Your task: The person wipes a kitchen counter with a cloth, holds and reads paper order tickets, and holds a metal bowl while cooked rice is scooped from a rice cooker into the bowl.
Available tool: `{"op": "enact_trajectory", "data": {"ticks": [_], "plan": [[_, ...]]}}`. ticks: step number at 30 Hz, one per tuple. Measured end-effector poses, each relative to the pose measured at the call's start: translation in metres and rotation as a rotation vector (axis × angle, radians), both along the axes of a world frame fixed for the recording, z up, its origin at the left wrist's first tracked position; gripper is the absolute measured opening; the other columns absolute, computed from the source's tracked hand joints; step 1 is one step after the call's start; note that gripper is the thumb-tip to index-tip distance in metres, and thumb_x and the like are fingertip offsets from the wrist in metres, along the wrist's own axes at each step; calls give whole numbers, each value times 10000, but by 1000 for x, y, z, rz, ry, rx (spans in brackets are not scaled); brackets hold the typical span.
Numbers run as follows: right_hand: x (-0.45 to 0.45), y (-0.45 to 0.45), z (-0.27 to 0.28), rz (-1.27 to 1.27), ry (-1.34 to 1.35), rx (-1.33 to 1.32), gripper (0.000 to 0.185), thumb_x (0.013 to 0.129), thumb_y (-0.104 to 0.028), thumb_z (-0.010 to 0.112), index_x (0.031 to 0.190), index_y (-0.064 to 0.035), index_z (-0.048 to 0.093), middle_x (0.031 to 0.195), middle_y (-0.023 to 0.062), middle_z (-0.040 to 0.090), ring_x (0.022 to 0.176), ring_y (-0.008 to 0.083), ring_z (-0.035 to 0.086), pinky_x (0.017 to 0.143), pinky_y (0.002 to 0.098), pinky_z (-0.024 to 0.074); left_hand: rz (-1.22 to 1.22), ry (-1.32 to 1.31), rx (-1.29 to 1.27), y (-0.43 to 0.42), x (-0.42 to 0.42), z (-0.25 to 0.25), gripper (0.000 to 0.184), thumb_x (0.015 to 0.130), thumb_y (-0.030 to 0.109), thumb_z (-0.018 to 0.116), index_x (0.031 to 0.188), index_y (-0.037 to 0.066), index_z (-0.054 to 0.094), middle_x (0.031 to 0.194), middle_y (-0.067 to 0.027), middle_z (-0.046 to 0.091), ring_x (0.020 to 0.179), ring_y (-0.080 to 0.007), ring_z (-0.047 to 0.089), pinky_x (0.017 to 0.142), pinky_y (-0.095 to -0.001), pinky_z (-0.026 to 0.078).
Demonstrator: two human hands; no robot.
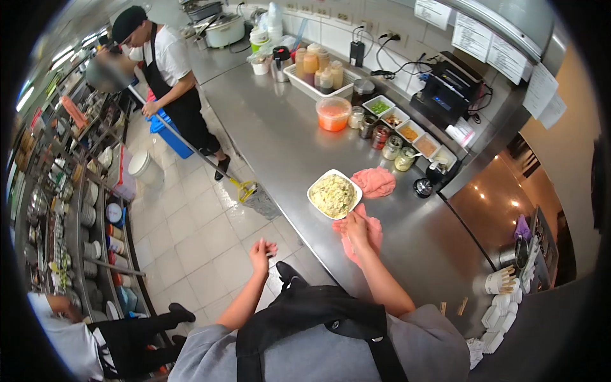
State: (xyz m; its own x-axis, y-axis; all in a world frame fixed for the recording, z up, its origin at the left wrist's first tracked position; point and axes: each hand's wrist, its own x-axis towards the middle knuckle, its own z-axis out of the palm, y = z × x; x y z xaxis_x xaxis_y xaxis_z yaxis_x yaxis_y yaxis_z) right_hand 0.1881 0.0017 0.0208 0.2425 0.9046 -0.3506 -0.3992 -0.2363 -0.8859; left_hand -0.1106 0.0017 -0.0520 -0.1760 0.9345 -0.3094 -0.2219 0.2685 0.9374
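Note:
A white square bowl (311,197) heaped with a pale yellow, green-flecked mixture (333,195) stands on the steel counter. Just below its near corner, my right hand (356,229) is closed on a pink cloth (372,244) lying on the counter; part of the cloth is hidden under the hand and forearm. A second, bunched pink cloth (374,183) lies against the bowl's right side. My left hand (259,256) hangs over the floor beside the counter edge, its fingers loosely curved and apart, holding nothing.
Small jars (380,136), trays of toppings (409,131) and a tub of orange liquid (333,114) line the counter's back. A printer (449,89) stands by the wall. To the left, a co-worker (168,70) holds a mop (245,189); another person (70,337) is at the shelves.

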Motion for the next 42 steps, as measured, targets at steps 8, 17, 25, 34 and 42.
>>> {"op": "enact_trajectory", "data": {"ticks": [8, 17, 25, 34, 42], "plan": [[-6, 30, -7, 41, 95, 81, 332, 962, -79, 361, 1275, 28, 333, 1108, 238, 548, 898, 322, 627, 783, 405, 566, -106, 214, -734, -213, -147, -159, 517, 958, 417, 340, 894, -23, 605, 703, -120, 636, 600, -216, 632, 506, -359, 509], [15, 90, -10, -78, 106, 78, 359, 952, -67, 408, 1296, 1, 332, 1099, 207, 549, 923, 315, 617, 782, 375, 570, 193, 76, -921, -297, -141, -143, 568, 935, 485, 304, 968, -6, 588, 708, -107, 640, 578, -199, 592, 495, -340, 488], [59, 88, -10, 2, -227, -56, 346, 934, -209, 517, 1229, -44, 442, 1019, 140, 593, 781, 208, 627, 631, 285, 525, 263, -5, -818, -296, -126, -143, 627, 914, 546, 271, 1034, 9, 572, 712, -94, 643, 559, -183, 556, 486, -323, 468], [79, 27, -28, -87, -429, 36, 291, 888, -94, 521, 1174, -43, 536, 900, 75, 632, 707, 121, 619, 560, 210, 500, 231, -38, -811, -282, -126, -147, 705, 891, 615, 235, 1108, 25, 555, 718, -81, 646, 537, -165, 516, 475, -303, 447], [72, -27, -20, -138, -1470, 217, 290, 836, -180, 584, 1107, -78, 612, 1054, 108, 592, 958, 291, 558, 827, 431, 439, 325, -183, -867, -271, -127, -151, 780, 870, 675, 202, 1173, 40, 539, 722, -68, 650, 517, -149, 480, 465, -286, 427]]}}
